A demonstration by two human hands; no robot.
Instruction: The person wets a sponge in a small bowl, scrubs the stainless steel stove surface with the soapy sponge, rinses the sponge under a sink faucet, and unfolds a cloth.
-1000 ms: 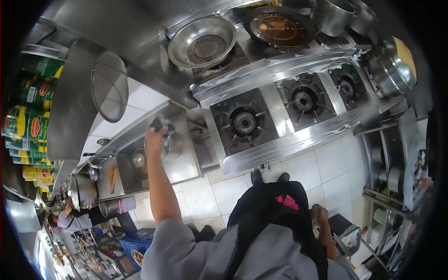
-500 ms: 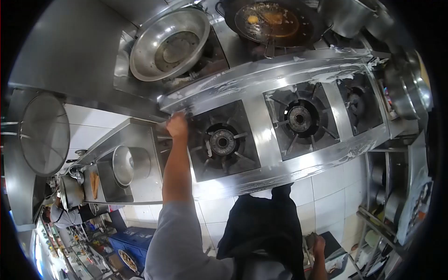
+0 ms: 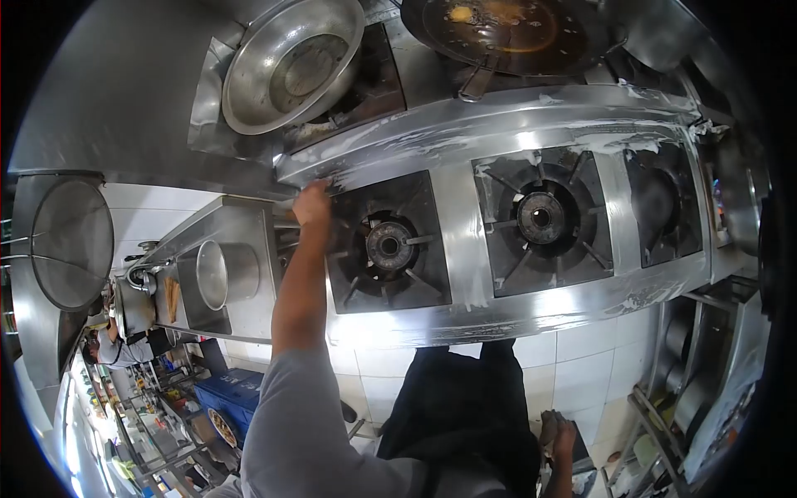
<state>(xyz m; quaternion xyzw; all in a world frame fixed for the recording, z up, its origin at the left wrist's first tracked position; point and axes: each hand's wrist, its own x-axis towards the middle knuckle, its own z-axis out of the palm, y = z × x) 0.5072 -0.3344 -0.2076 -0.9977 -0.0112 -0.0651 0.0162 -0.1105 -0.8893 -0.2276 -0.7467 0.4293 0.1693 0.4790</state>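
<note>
My left hand (image 3: 312, 204) reaches to the back left corner of the steel stove (image 3: 462, 236), beside the left burner (image 3: 389, 245). Its fingers are closed against the metal, and whatever they hold is hidden. White foam streaks run along the stove's back ledge and front edge. Low at my right side, my right hand (image 3: 564, 435) is closed on what looks like a greyish-brown cloth (image 3: 548, 428). The middle burner (image 3: 540, 217) and a darker right burner (image 3: 656, 199) lie further along the stove.
Behind the ledge stand a large steel bowl (image 3: 292, 70) and a dark wok (image 3: 506, 37) with brown liquid. A steel pot (image 3: 241, 272) sits on the left counter, near a round mesh strainer (image 3: 72, 241). Rack shelving (image 3: 664, 432) stands at the right. Another person (image 3: 124, 349) is far left.
The camera view has shifted a little, so the stove and bowls appear displaced. My left hand stays near the same stove corner, and my right hand remains low at my side.
</note>
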